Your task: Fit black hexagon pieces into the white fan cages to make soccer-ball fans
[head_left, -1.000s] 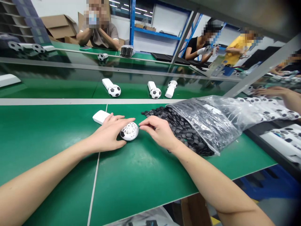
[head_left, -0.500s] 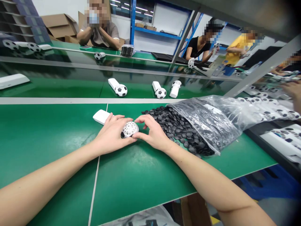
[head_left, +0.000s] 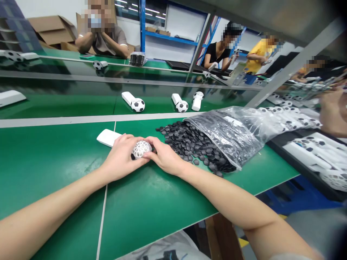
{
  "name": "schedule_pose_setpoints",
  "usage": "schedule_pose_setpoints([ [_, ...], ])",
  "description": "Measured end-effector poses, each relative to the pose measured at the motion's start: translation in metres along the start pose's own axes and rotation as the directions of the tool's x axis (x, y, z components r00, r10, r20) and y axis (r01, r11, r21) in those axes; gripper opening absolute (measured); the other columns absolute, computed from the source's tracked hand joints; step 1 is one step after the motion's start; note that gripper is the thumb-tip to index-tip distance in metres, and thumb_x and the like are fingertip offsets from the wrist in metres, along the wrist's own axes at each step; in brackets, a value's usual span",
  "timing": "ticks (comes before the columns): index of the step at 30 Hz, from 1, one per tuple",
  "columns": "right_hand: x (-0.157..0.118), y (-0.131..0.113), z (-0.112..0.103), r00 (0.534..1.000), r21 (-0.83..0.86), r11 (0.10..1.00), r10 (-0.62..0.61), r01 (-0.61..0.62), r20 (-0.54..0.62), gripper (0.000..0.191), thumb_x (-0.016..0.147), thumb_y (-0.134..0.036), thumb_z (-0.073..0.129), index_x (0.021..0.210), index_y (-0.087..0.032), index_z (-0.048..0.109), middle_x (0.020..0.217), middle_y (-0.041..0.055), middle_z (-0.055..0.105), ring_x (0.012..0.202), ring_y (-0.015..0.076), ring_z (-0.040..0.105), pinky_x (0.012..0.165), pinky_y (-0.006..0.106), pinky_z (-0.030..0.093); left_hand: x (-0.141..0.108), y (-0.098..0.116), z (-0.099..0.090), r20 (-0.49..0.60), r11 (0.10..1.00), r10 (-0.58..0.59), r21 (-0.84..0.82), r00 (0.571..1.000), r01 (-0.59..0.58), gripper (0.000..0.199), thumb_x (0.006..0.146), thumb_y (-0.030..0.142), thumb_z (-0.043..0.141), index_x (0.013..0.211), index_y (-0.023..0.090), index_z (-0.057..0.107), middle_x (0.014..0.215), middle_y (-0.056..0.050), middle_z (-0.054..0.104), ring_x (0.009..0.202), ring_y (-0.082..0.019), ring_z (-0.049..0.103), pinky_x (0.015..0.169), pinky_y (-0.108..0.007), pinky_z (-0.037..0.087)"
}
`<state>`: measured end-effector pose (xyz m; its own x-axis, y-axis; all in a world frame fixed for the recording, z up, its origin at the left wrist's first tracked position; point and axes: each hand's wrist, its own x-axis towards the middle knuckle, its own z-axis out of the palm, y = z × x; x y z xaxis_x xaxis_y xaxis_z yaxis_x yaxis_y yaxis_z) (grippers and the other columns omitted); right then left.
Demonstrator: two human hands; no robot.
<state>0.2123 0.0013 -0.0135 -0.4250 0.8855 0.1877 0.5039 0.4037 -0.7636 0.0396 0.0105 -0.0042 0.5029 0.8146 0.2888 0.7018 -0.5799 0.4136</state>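
Note:
A white handheld fan (head_left: pixel 141 148) with a football-patterned round head lies on the green table, its open grille facing up. My left hand (head_left: pixel 121 153) is wrapped around the head from the left, covering the joint with the white handle (head_left: pixel 107 137). My right hand (head_left: pixel 162 153) closes on the head's right side, thumb in front and fingers behind. Whether a small piece is between those fingertips is hidden. Dark pentagon pieces (head_left: pixel 187 141) lie heaped just right of my right hand, spilling from a clear plastic bag (head_left: pixel 238 128).
Beyond the pale strip (head_left: pixel 67 119), several football fans (head_left: pixel 138 104) lie on a green surface. A black tray (head_left: pixel 287 153) of white fans stands at the right. A slanting metal post (head_left: pixel 298 59) rises there. Co-workers sit across the line, including a person in grey (head_left: pixel 108 41).
My right hand has moved in from beside the fan head and now touches it. My left hand keeps its hold. The whole view has shifted slightly.

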Motion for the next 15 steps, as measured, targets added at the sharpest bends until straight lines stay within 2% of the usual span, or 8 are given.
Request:
schedule_pose_setpoints([
  [2, 0.001, 0.003, -0.001, 1.000, 0.060, 0.998, -0.023, 0.022, 0.011, 0.036, 0.081, -0.030, 0.057, 0.113, -0.019, 0.045, 0.111, 0.0067, 0.057, 0.098, 0.0187, 0.056, 0.085, 0.034, 0.045, -0.001, -0.001, 0.001, -0.008, 1.000, 0.005, -0.007, 1.000, -0.005, 0.044, 0.074, 0.043, 0.055, 0.108, 0.017, 0.053, 0.100, -0.008, 0.059, 0.096, -0.027, 0.049, 0.086, -0.043, 0.036],
  [4, 0.002, 0.006, -0.005, 0.998, 0.134, 0.990, -0.045, 0.038, 0.052, 0.036, 0.080, -0.032, 0.058, 0.111, -0.019, 0.046, 0.108, 0.0056, 0.058, 0.094, 0.0171, 0.058, 0.080, 0.031, 0.047, -0.001, -0.001, 0.000, 0.027, 1.000, 0.009, -0.024, 1.000, -0.008, 0.043, 0.074, 0.044, 0.055, 0.109, 0.018, 0.052, 0.103, -0.008, 0.059, 0.097, -0.027, 0.049, 0.087, -0.043, 0.036],
  [6, 0.004, 0.012, -0.013, 0.998, 0.153, 0.987, -0.054, 0.050, 0.025, 0.035, 0.079, -0.032, 0.059, 0.109, -0.018, 0.048, 0.106, 0.0060, 0.059, 0.093, 0.0161, 0.058, 0.077, 0.029, 0.048, -0.001, -0.002, -0.001, 0.077, 0.999, 0.008, -0.040, 0.997, -0.005, 0.048, 0.073, 0.047, 0.057, 0.111, 0.019, 0.051, 0.106, -0.008, 0.058, 0.100, -0.028, 0.048, 0.088, -0.044, 0.036],
  [8, 0.007, 0.021, -0.024, 0.989, 0.064, 0.997, -0.031, 0.040, -0.142, 0.031, 0.080, -0.030, 0.058, 0.107, -0.017, 0.050, 0.104, 0.0069, 0.059, 0.090, 0.0154, 0.058, 0.074, 0.028, 0.048, 0.000, -0.002, -0.004, 0.093, 0.999, -0.007, -0.037, 0.996, 0.011, 0.057, 0.069, 0.052, 0.060, 0.114, 0.019, 0.050, 0.110, -0.009, 0.057, 0.106, -0.030, 0.046, 0.091, -0.047, 0.035],
  [10, 0.009, 0.030, -0.038, 0.937, -0.105, 0.994, -0.015, -0.022, -0.348, 0.021, 0.080, -0.027, 0.056, 0.098, -0.016, 0.056, 0.095, 0.0059, 0.059, 0.081, 0.0144, 0.057, 0.073, 0.029, 0.047, 0.002, -0.003, -0.007, 0.094, 1.000, -0.026, -0.014, 0.995, 0.028, 0.063, 0.066, 0.057, 0.061, 0.114, 0.017, 0.050, 0.112, -0.011, 0.056, 0.110, -0.031, 0.043, 0.096, -0.050, 0.031],
  [11, 0.010, 0.035, -0.044, 0.913, -0.190, 0.979, -0.014, -0.069, -0.407, 0.014, 0.080, -0.025, 0.056, 0.092, -0.016, 0.058, 0.089, 0.0047, 0.059, 0.077, 0.0139, 0.056, 0.072, 0.029, 0.046, 0.003, -0.004, -0.009, 0.107, 1.000, -0.027, -0.009, 0.994, 0.028, 0.064, 0.065, 0.058, 0.061, 0.113, 0.018, 0.051, 0.113, -0.012, 0.055, 0.112, -0.032, 0.042, 0.098, -0.051, 0.029],
  [13, 0.010, 0.040, -0.054, 0.907, -0.330, 0.932, -0.001, -0.151, -0.420, 0.005, 0.079, -0.021, 0.057, 0.079, -0.017, 0.061, 0.080, 0.0028, 0.056, 0.072, 0.0139, 0.053, 0.071, 0.029, 0.045, 0.004, -0.008, -0.012, 0.192, 1.000, 0.004, -0.026, 0.981, 0.001, 0.060, 0.065, 0.057, 0.061, 0.113, 0.021, 0.053, 0.118, -0.010, 0.054, 0.118, -0.033, 0.038, 0.101, -0.052, 0.026],
  [15, 0.009, 0.040, -0.060, 0.935, -0.418, 0.888, 0.035, -0.192, -0.354, 0.005, 0.077, -0.019, 0.059, 0.073, -0.018, 0.063, 0.076, 0.0023, 0.056, 0.071, 0.0148, 0.052, 0.069, 0.029, 0.043, 0.002, -0.010, -0.014, 0.290, 0.999, 0.036, -0.050, 0.956, -0.023, 0.058, 0.068, 0.052, 0.061, 0.118, 0.026, 0.050, 0.129, -0.006, 0.048, 0.127, -0.034, 0.028, 0.102, -0.053, 0.024],
])
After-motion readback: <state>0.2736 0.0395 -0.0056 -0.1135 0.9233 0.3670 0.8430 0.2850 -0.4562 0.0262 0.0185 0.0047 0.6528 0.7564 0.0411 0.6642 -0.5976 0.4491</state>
